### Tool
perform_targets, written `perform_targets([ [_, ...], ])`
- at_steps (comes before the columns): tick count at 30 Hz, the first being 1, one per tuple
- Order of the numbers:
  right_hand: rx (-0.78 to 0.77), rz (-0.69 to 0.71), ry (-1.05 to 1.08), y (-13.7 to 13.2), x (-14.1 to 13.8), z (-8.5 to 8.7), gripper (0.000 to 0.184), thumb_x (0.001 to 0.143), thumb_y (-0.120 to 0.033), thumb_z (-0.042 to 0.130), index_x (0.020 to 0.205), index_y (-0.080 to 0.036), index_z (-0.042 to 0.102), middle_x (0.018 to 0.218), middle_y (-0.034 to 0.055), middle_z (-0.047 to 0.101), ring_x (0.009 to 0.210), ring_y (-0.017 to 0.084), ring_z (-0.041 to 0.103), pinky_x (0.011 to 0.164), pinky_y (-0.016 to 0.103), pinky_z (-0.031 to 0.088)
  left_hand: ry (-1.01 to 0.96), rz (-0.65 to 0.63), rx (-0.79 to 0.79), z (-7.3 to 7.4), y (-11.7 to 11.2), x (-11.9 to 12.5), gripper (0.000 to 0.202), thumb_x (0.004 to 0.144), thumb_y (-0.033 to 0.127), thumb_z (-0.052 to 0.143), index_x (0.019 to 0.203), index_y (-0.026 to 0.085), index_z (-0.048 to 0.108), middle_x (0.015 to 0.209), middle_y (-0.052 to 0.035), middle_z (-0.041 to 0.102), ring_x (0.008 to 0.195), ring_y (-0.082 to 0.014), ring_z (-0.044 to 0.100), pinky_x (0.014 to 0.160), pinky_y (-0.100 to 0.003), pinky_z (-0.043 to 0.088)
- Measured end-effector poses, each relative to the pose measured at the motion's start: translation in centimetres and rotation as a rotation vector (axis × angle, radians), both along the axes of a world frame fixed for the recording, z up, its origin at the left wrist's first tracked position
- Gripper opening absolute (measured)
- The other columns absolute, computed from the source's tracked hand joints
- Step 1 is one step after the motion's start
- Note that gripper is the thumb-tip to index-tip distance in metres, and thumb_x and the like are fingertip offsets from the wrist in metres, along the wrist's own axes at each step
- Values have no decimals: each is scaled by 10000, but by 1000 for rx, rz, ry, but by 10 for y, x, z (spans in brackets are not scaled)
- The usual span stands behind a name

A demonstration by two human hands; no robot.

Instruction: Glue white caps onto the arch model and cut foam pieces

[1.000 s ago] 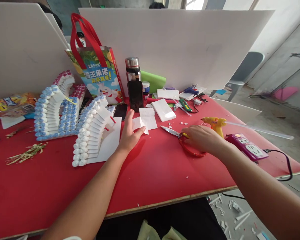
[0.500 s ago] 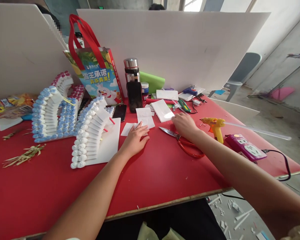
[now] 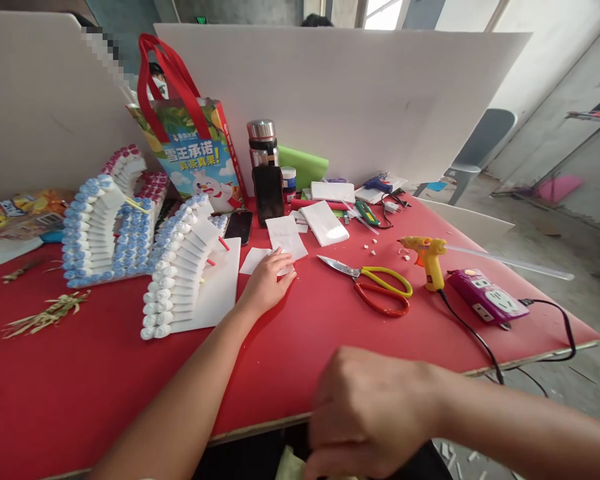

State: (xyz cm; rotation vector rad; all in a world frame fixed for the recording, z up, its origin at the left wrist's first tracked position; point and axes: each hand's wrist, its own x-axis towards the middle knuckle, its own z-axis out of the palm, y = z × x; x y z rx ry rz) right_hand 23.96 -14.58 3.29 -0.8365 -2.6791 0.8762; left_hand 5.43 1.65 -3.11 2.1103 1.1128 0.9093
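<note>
Step, as judged: steadying paper | left hand (image 3: 269,283): fingers spread loosely, ungripping, resting on white paper (image 3: 281,230), nearer worktop's (image 3: 280,373) far edge | right hand (image 3: 367,413): above near edge, fingers curled, any grasp cannot be told | scissors (image 3: 356,272): right of paper, unheld | next: shifting paper calls for lifting or pinching left fingers

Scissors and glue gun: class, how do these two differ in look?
The scissors have silver blades; the glue gun holds a long clear stick. The scissors have one red handle and one yellow handle; the glue gun has a single yellow grip. The scissors are cordless; the glue gun has a black cord. Both are on the red table and show yellow.
</note>
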Motion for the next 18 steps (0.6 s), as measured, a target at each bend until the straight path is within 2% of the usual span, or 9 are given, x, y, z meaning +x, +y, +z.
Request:
perform_targets([
  [1, -4, 83, -74, -1, 16, 11, 373, 939, -538, 494, 671, -341, 663, 606, 25, 695, 577, 203, 613, 514, 341, 402, -7, 3, -6, 0, 0, 1, 269, 865, 304, 624, 1097, 214, 725, 1315, -113, 656, 1405, -289, 440, 1145, -457, 364],
  [4, 159, -166, -276, 9, 56, 43, 402, 1000, -469, 403, 733, -296, 648, 563, 52, 610, 467, 191, 474, 487, 354, 276, -39, 25, -20, 1, -1, 4, 247, 859, 292, 629, 1070, 215, 731, 1279, -112, 674, 1374, -293, 478, 1143, -456, 372],
  [6, 297, -353, -250, 28, 64, 53, 410, 1014, -427, 384, 746, -257, 643, 587, 48, 576, 519, 181, 485, 546, 342, 310, -49, 35, -1, 1, -1, 7, 227, 853, 273, 632, 1045, 211, 737, 1242, -117, 691, 1344, -300, 509, 1138, -464, 382],
  [7, 360, -456, -230, 42, 63, 52, 396, 1010, -421, 394, 772, -238, 653, 642, 55, 597, 563, 183, 512, 568, 336, 320, -40, 34, 18, 1, 0, 8, 224, 854, 265, 630, 1042, 209, 737, 1228, -118, 697, 1334, -301, 519, 1134, -469, 388],
  [9, 453, -692, -198, 76, 55, 42, 324, 1000, -376, 417, 896, -215, 678, 824, 75, 655, 660, 187, 560, 586, 315, 328, 9, 30, 77, 1, -1, 8, 240, 863, 254, 616, 1067, 199, 728, 1227, -121, 699, 1327, -300, 526, 1125, -477, 403],
  [12, 491, -877, -208, 136, 41, 15, 231, 934, -251, 520, 1091, -169, 667, 1082, 116, 655, 845, 203, 607, 674, 292, 382, 82, 42, 190, 3, -2, 5, 285, 883, 252, 592, 1139, 187, 699, 1281, -117, 675, 1352, -292, 505, 1121, -484, 414],
  [14, 454, -959, -275, 170, 38, -5, 299, 870, -275, 604, 1110, -107, 663, 1121, 164, 643, 995, 260, 605, 783, 309, 414, 88, 58, 256, 5, -3, 4, 287, 897, 253, 579, 1153, 189, 691, 1298, -107, 668, 1365, -286, 493, 1121, -481, 421],
  [16, 369, -1016, -323, 193, 39, -23, 358, 812, -315, 654, 1083, -80, 670, 1085, 181, 653, 995, 289, 611, 800, 324, 427, 76, 64, 293, 7, -3, 3, 269, 909, 251, 570, 1139, 190, 696, 1281, -103, 678, 1360, -278, 500, 1116, -470, 433],
  [18, 360, -1023, -319, 204, 43, -37, 296, 798, -270, 637, 1027, -88, 687, 1082, 179, 654, 974, 286, 617, 782, 320, 428, 62, 66, 299, 7, -3, 4, 255, 915, 248, 567, 1123, 188, 702, 1263, -106, 686, 1344, -273, 517, 1107, -460, 445],
])
